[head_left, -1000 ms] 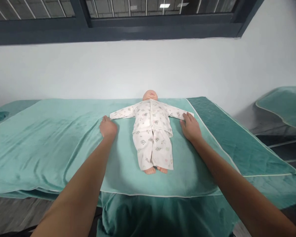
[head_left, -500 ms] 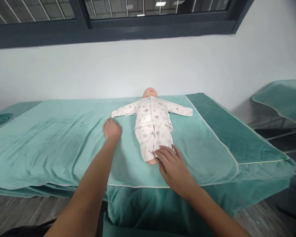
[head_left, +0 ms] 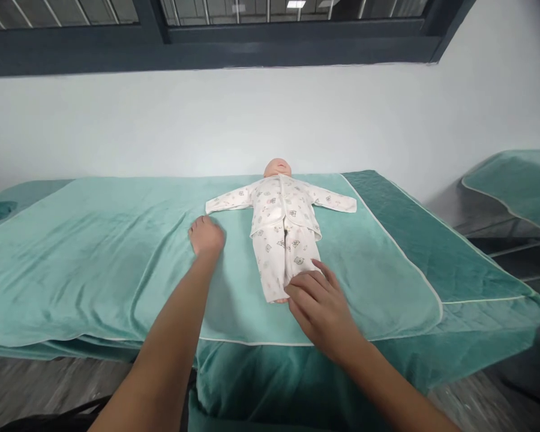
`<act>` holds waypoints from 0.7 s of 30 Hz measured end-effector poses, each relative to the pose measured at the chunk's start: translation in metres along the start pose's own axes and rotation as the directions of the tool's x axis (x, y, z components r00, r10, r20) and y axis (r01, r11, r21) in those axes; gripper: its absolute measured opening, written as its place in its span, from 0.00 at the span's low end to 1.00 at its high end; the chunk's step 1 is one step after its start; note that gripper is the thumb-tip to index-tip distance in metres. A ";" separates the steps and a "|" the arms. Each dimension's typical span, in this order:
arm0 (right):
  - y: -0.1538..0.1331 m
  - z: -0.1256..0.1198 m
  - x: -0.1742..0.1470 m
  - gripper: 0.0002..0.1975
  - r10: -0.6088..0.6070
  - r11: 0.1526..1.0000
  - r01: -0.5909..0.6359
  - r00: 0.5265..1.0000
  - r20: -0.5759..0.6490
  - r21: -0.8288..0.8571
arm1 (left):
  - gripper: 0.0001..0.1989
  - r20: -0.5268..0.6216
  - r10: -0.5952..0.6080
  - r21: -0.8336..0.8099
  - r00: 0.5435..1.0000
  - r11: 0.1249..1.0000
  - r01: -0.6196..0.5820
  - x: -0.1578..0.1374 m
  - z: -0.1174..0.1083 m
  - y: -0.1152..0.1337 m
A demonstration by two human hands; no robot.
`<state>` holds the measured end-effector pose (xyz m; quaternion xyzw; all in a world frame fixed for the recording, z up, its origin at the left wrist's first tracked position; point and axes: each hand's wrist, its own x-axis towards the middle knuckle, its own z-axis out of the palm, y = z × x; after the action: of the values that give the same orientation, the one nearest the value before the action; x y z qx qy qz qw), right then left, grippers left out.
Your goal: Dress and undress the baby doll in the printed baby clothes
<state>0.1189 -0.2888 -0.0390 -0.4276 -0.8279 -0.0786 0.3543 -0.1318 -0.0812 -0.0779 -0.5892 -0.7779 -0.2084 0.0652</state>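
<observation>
A baby doll (head_left: 278, 167) lies on its back with both arms spread. It wears a white printed long-sleeved top (head_left: 270, 201) and matching trousers (head_left: 270, 258). My right hand (head_left: 321, 303) is at the trouser cuffs, its fingers bent and pinching the hem of the leg on the right; the thumb is partly hidden. Only a bit of the doll's foot shows below the other cuff. My left hand (head_left: 207, 236) rests as a loose fist on the light green sheet (head_left: 117, 252), just below the end of the doll's left-side sleeve, with nothing visible in it.
The sheet covers a bed with a darker green quilted cover (head_left: 432, 252). Behind it stands a white wall (head_left: 207, 120) under a dark window frame (head_left: 297, 48). Another green-covered bed (head_left: 517, 186) is at the right. Dark fabric hangs along the front edge.
My right fingers have bent and closed on the trouser hem. The trouser legs lie straighter and lower, covering more of the foot. My left hand stays in place; the view has shifted slightly.
</observation>
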 end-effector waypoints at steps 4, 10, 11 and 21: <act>-0.008 -0.001 0.002 0.11 0.004 0.997 -0.002 1.000 -0.023 0.071 | 0.19 0.001 0.005 0.002 1.000 1.000 -0.005 0.000 0.000 -0.001; -0.001 0.003 -0.018 0.14 0.061 0.986 -0.060 0.998 -0.002 0.153 | 0.18 0.004 0.004 -0.001 1.000 1.000 -0.004 0.001 0.000 -0.001; 0.002 0.003 -0.023 0.16 0.077 0.984 -0.075 0.997 -0.006 0.159 | 0.18 0.004 0.005 -0.001 1.000 1.000 -0.005 0.001 0.000 -0.001; 0.019 0.004 -0.040 0.06 0.346 0.921 -0.348 0.937 0.038 0.176 | 0.18 0.004 0.014 -0.001 1.000 1.000 -0.014 0.001 0.001 -0.001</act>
<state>0.1470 -0.3012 -0.0721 -0.5339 -0.7439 0.0618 0.3970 -0.1335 -0.0800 -0.0784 -0.5953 -0.7737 -0.2071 0.0649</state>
